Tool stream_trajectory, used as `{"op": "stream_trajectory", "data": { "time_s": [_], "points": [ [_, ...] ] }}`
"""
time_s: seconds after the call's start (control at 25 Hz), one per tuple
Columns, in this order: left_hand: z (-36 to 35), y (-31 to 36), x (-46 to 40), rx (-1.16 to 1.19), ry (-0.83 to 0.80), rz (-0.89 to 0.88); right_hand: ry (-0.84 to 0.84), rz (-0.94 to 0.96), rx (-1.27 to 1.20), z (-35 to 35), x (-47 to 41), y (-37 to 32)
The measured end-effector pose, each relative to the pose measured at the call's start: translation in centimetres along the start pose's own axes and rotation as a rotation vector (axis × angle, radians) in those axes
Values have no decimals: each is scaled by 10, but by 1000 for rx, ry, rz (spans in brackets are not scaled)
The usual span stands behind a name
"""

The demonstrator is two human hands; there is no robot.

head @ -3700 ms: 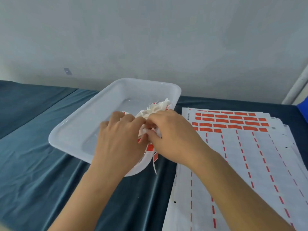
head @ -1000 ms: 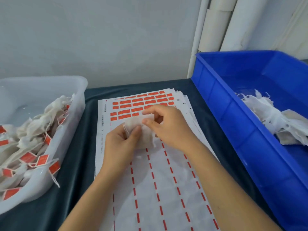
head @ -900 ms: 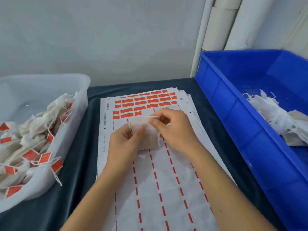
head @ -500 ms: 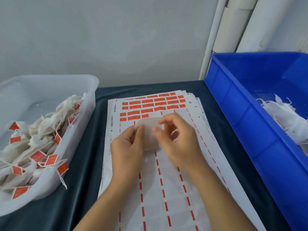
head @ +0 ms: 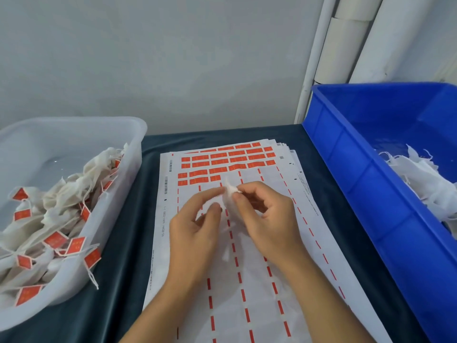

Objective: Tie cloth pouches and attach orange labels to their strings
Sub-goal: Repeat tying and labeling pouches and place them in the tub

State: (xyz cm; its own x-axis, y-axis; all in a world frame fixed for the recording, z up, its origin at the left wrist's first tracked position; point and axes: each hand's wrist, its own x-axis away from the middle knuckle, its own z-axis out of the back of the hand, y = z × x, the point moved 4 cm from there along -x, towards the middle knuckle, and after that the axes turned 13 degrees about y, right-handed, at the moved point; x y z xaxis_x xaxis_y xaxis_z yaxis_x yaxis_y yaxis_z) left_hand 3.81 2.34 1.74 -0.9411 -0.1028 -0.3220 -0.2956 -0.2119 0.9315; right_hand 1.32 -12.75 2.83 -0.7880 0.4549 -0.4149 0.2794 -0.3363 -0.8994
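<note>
A small white cloth pouch (head: 228, 203) is held upright between both hands above the label sheets (head: 249, 280). My left hand (head: 195, 229) pinches its left side with thumb and fingers. My right hand (head: 265, 216) grips its right side near the top. Orange labels (head: 231, 159) remain in rows at the far end of the top sheet. The pouch's string is too blurred to make out.
A translucent white tub (head: 123, 134) at the left holds several tied pouches with orange labels (head: 55, 240). A blue bin (head: 346, 169) at the right holds a heap of white untagged pouches (head: 420, 177). Dark cloth covers the table (head: 128, 243). White pipes (head: 346, 40) stand behind the bin.
Both hands left the white tub and now hold a fresh pouch over the label sheets. In the last half second the pouch turned from flat to upright, bunched between the fingers.
</note>
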Motion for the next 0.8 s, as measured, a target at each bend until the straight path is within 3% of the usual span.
{"op": "stream_trajectory", "data": {
  "time_s": [0.2,0.56,0.64,0.8],
  "points": [
    [1,-5,-10,127,-129,218,-32,-13,-24,-2,0,3],
    [0,-12,-7,236,-136,305,145,-6,18,7,-6,7],
    [0,-12,-8,292,-197,325,171,-1,26,8,-6,8],
    [-3,-7,-7,171,-349,278,256,4,73,15,-7,10]
  ]
}}
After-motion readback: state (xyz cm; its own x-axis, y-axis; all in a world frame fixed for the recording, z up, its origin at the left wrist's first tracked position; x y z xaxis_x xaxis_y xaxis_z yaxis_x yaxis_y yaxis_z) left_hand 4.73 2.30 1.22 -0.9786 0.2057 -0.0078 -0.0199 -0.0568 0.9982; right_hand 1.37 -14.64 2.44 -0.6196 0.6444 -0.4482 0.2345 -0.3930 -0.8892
